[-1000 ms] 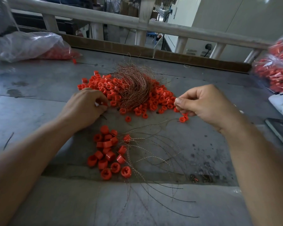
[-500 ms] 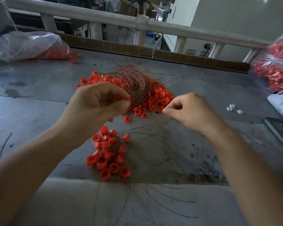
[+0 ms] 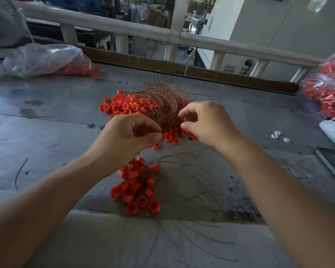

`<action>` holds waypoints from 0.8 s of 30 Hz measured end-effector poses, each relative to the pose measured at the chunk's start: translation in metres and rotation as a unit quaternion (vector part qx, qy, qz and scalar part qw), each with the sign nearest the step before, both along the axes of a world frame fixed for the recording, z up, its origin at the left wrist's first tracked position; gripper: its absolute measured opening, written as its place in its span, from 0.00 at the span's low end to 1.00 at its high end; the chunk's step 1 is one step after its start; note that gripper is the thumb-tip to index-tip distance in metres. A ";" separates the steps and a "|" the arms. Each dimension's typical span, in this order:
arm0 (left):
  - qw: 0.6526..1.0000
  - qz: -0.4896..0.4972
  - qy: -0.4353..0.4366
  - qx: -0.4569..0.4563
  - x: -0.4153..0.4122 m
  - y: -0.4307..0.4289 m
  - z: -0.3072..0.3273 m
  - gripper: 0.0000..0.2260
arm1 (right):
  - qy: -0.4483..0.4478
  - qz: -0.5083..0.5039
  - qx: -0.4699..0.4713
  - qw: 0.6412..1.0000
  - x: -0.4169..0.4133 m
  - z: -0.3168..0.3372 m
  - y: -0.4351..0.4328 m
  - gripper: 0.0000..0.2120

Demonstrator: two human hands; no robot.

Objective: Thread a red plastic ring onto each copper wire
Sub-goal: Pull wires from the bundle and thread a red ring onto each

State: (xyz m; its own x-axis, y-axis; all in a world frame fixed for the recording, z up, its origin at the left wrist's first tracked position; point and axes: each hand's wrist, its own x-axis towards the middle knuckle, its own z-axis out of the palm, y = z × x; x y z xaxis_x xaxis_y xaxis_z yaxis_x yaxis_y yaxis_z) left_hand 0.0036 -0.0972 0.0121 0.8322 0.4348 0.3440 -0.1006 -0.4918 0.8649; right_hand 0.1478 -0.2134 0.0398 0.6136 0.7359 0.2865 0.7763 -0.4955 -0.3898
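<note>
Roughly a small part done, going by the piles. At the near edge of the grey metal desk (image 3: 47, 132) lies a heap of red plastic rings with thin copper wires trailing from them (image 3: 135, 182). This reads as the finished lot, though not every ring shows its wire.

Farther back, a tangled nest of bare copper wire (image 3: 162, 107) sits on a larger scatter of loose red plastic rings (image 3: 122, 105). That is the work left, and it outweighs what is done.

- **Left hand (image 3: 132, 136):** thumb and forefinger pinched, with a sliver of red at the tips, likely one ring.
- **Right hand (image 3: 207, 122):** fingers curled just beside the nest's near edge. Any wire in them is too fine to see, so I cannot tell.

Judged step: bringing ring and wire end together.

A clear plastic bag of red pieces (image 3: 325, 89) at the right desk end suggests more stock.
</note>
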 end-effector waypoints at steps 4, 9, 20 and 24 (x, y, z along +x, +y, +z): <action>1.000 0.009 0.003 -0.002 -0.001 0.002 0.001 0.09 | -0.064 -0.024 -0.040 0.997 0.002 -0.012 0.012 0.11; 1.000 0.004 0.005 -0.006 0.000 0.003 0.001 0.09 | -0.062 -0.029 0.052 0.996 -0.001 -0.014 0.026 0.14; 1.000 -0.017 0.009 0.002 0.000 0.001 0.003 0.08 | 0.020 -0.014 0.135 0.991 0.001 -0.009 0.024 0.05; 1.000 -0.015 0.011 0.005 -0.002 0.002 0.003 0.08 | 0.012 0.004 0.072 0.997 0.001 -0.010 0.022 0.12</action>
State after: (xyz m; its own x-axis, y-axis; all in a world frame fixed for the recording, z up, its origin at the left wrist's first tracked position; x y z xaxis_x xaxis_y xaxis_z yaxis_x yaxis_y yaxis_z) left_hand 0.0021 -0.0953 0.0152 0.8527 0.4059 0.3289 -0.0959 -0.4973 0.8623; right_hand 0.1493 -0.1914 0.0297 0.6159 0.6925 0.3756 0.7695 -0.4268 -0.4750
